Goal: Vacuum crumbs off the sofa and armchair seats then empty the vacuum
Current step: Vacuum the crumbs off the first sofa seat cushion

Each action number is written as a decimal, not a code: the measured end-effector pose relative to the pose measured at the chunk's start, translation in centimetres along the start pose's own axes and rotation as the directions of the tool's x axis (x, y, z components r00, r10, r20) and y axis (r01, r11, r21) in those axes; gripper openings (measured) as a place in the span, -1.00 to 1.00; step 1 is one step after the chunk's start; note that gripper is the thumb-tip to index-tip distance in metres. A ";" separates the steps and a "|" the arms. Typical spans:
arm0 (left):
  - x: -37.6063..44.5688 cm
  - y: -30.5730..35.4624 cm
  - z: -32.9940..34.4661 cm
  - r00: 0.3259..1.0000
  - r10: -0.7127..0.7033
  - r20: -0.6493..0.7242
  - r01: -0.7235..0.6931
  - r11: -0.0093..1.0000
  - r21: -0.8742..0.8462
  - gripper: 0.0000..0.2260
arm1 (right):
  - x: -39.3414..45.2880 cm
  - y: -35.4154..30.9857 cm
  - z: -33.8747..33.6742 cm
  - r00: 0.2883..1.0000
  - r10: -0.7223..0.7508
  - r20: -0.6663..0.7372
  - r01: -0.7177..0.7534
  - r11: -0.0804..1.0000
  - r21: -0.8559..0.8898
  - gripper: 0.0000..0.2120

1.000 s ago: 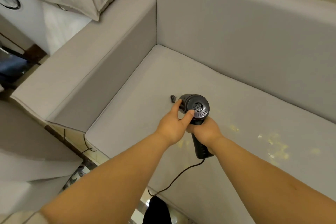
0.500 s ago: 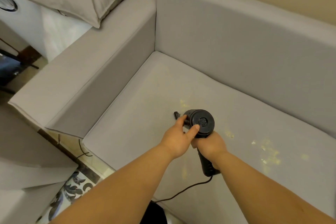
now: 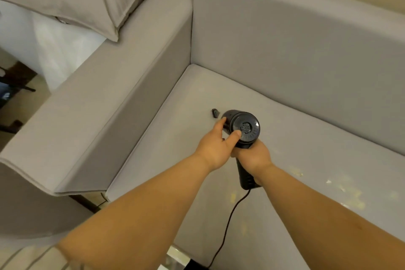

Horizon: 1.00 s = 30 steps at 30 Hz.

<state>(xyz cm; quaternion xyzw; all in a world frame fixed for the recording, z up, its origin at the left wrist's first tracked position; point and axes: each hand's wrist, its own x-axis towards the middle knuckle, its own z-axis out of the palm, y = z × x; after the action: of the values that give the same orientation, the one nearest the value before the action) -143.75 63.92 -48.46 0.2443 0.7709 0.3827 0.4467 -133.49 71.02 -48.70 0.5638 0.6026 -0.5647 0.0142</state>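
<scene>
Right hand (image 3: 254,156) wrapped around the handle of the vacuum (image 3: 244,128), held above the middle of the seat (image 3: 197,103), toward its left part. Left hand (image 3: 213,144) laid on the round body, thumb pressed on the rear grille, fingers curled over the left side; a steadying grip, not a full one. Nozzle (image 3: 214,113) pointed away from the person and a little left, toward the back-left corner of the seat, its tip close to the fabric; whether touching, cannot tell. Cord (image 3: 228,223) hanging from the handle end down over the front edge.

Long axis of the vacuum lying from near-right to far-left. Crumbs (image 3: 341,188) scattered on the seat to the right of both hands, near the front edge, a few pale ones also just under the right wrist. So the dirt lies on the side opposite to the nozzle, and nearer to the right hand. Probably needed next: turning the nozzle to the right and sweeping it across toward that patch. Sofa seat far from clean yet; emptying not yet begun.
</scene>
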 end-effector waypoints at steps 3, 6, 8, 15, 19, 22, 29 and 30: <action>1.7 0.3 -1.0 1.000 -0.002 0.008 0.002 1.000 0.028 -0.40 | 1.0 -0.3 0.7 0.999 0.049 0.007 -0.049 0.999 0.016 -0.70; 1.9 0.0 -0.7 0.999 -0.012 0.047 0.013 1.000 -0.010 -0.43 | 0.9 0.5 1.0 0.995 0.099 -0.006 -0.099 0.995 0.007 -0.79; 1.3 -0.2 -0.2 0.998 -0.017 0.057 0.018 1.000 -0.017 -0.43 | 0.5 1.0 0.7 0.994 0.110 -0.015 -0.111 0.994 -0.004 -0.80; -1.9 0.2 1.2 0.996 -0.053 0.071 0.050 0.998 0.035 -0.43 | -2.1 2.3 -1.0 0.992 0.122 0.038 -0.119 0.990 -0.081 -0.81; -5.5 -0.5 3.4 0.995 -0.074 0.064 0.071 0.996 0.050 -0.44 | -5.1 4.9 -2.2 0.988 0.138 0.069 -0.131 0.986 -0.099 -0.78; -8.3 -1.4 5.3 0.996 -0.082 0.045 0.079 0.995 0.062 -0.45 | -7.3 7.0 -3.0 0.985 0.140 0.099 -0.129 0.985 -0.112 -0.80; -12.2 -2.2 6.8 0.997 -0.078 -0.014 0.078 0.997 -0.008 -0.45 | -10.0 9.0 -3.9 0.991 0.047 0.125 -0.031 0.991 -0.128 -0.68; -12.4 -2.2 6.5 0.997 -0.068 -0.028 0.068 0.998 -0.014 -0.44 | -10.0 8.9 -3.7 0.991 0.026 0.128 -0.011 0.993 -0.117 -0.68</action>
<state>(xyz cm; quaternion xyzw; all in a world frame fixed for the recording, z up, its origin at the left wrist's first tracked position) -132.11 56.14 -46.04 0.2097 0.7825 0.3756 0.4501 -121.36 64.47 -46.76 0.5299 0.6270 -0.5638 0.0913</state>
